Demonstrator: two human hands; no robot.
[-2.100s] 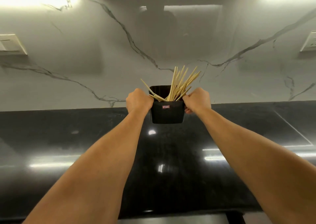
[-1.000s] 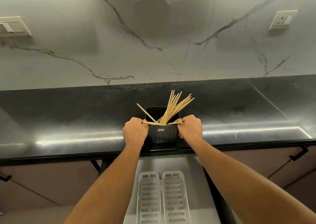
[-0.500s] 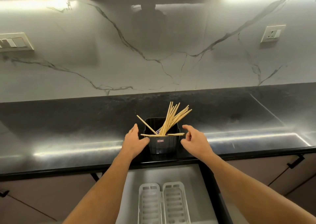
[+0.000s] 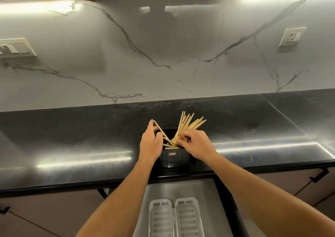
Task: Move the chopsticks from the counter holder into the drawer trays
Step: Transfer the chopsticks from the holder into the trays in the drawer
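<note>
A black holder [image 4: 173, 158] with a small red label stands near the front edge of the black counter [image 4: 72, 146]. Several pale wooden chopsticks [image 4: 188, 123] fan out of it. My left hand [image 4: 150, 144] is at the holder's left rim, its fingers pinched on one chopstick [image 4: 158, 127] that leans to the left. My right hand [image 4: 196, 146] reaches into the holder from the right, fingers curled around the lower part of the bunch. Below the counter edge a drawer [image 4: 204, 191] is pulled out, with two white slotted trays [image 4: 174, 218] side by side in it.
A marble backsplash rises behind the counter, with a switch plate [image 4: 15, 47] at the left and a socket [image 4: 291, 36] at the right. Closed cabinet fronts with black handles [image 4: 319, 174] flank the drawer.
Both hands pulled the holder from the back of the counter to its front edge, then let go of its sides. Now they have risen to the chopsticks and closed on them.
</note>
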